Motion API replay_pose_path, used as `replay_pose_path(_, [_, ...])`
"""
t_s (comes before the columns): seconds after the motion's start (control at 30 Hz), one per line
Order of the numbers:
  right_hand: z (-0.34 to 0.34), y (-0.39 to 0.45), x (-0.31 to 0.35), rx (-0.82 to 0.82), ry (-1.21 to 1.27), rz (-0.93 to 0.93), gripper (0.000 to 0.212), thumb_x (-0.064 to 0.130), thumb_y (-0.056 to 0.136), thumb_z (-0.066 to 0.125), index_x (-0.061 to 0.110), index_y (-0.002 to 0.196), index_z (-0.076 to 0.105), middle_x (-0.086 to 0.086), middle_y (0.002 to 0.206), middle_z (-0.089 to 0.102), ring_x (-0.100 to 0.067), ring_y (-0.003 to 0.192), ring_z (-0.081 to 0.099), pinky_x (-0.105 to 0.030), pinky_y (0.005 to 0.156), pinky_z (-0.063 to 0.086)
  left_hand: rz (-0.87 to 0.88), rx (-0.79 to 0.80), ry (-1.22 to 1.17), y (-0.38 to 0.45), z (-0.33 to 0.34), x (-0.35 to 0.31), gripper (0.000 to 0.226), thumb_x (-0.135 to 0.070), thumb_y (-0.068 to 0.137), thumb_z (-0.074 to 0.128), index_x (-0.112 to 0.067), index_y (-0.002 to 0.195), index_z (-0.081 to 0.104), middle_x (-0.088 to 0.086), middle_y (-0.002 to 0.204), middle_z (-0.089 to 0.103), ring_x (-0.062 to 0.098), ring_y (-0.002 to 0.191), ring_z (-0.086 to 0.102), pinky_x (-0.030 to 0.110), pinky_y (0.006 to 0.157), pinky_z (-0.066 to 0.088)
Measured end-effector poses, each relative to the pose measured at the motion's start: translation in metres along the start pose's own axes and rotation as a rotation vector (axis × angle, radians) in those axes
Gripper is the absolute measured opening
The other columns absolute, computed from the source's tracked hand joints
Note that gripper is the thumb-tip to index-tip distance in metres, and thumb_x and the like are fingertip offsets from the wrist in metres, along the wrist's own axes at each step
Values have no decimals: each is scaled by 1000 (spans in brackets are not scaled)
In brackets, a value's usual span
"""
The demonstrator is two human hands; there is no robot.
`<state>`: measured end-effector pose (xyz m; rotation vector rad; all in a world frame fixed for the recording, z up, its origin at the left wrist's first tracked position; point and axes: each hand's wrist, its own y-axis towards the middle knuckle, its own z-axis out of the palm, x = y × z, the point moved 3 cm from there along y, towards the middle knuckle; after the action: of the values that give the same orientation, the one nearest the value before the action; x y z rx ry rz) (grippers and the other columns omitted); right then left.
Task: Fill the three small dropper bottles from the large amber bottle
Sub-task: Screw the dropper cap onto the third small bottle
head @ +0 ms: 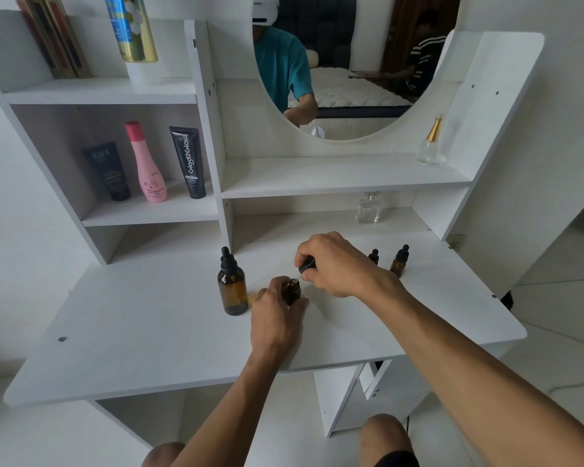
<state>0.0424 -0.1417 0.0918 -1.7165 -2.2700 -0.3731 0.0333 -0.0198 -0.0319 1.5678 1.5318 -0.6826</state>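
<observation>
While the left hand grips a small bottle on the desk, the right hand pinches its dropper at the mouth. Guessing it gets screwed shut next, then the two at 2 o'clock.

A white laminate vanity surface with open side shelves, an oval mirror, pale walls, white tiled floor.

I see the large amber glass bottle upright with its black dropper cap on; one small amber dropper bottle stands uncapped just right of it, two capped small amber bottles stand farther right
</observation>
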Motion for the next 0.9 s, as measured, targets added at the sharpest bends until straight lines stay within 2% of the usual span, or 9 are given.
replay_pose_path(0.13, [7, 5, 3, 31, 31, 14, 28, 6, 87, 69, 15, 113, 70, -2, 106, 71, -21, 96, 65, -32, 83, 54, 6, 6, -6, 0, 1, 2, 33, -33, 80, 71, -27, 111, 63, -8, 91, 68, 9, 76, 64, 33, 68, 58])
replay_pose_path(0.2, [12, 7, 4, 46, 44, 22, 31, 5, 85, 71, 16, 114, 69, -3, 107, 69, -21, 94, 64, -31, 78, 53, 8, 10, -13, 1, 2, 3, 26, -35, 81, 70, -27, 105, 64, -9, 84, 67, 8, 70, 63, 30, 61, 56])
replay_pose_path(0.3, [22, 8, 3, 58, 46, 34, 29, 6, 85, 73, 16, 113, 69, -6, 108, 66, -20, 85, 63, -29, 71, 51, 9, 15, -35, 3, 2, 2, 17, -35, 83, 71, -24, 96, 65, -9, 76, 68, 7, 61, 59, 18, 51, 42])
replay_pose_path(0.4, [28, 8, 0, 50, 47, 44, 26, 9, 86, 72, 16, 111, 70, -8, 109, 65, -20, 80, 60, -28, 67, 46, 20, 20, -47, 5, 0, 2, 15, -31, 82, 74, -22, 92, 67, -7, 73, 68, 5, 56, 56, 10, 47, 36])
replay_pose_path(0.5, [29, 8, -1, 37, 48, 44, 27, 12, 87, 71, 18, 113, 70, -6, 107, 65, -20, 86, 59, -29, 71, 47, 19, 26, -55, 7, -1, 2, 16, -30, 81, 75, -21, 93, 69, -9, 73, 69, 5, 59, 60, 11, 48, 38])
replay_pose_path(0.57, [28, 7, -3, 35, 71, 46, 29, 9, 87, 69, 18, 114, 70, -2, 96, 64, -18, 82, 58, -30, 73, 51, 3, 28, -64, 7, -1, 2, 17, -30, 81, 75, -20, 93, 70, -9, 72, 69, 5, 59, 60, 12, 48, 38])
replay_pose_path(0.67, [28, 7, -8, 26, 117, 59, 28, 7, 88, 67, 19, 114, 70, 7, 80, 55, -15, 77, 57, -26, 71, 48, -13, 24, -46, 8, 1, 2, 21, -35, 81, 74, -22, 97, 71, -9, 74, 69, 6, 62, 62, 18, 50, 41])
replay_pose_path(0.8, [29, 7, -11, -22, 133, 60, 29, 26, 84, 78, 21, 112, 70, 4, 98, 67, -15, 81, 58, -31, 78, 54, -41, 6, -5, 11, -2, -2, 22, -39, 79, 75, -27, 97, 71, -12, 67, 59, 3, 59, 54, 16, 46, 30])
replay_pose_path(0.9, [30, 5, -17, -25, 191, 64, 31, 15, 84, 77, 21, 114, 71, 14, 90, 62, -12, 76, 60, -28, 78, 53, -40, 17, -8, 10, -1, -4, 22, -41, 81, 74, -26, 97, 71, -10, 70, 63, 4, 61, 56, 17, 47, 30])
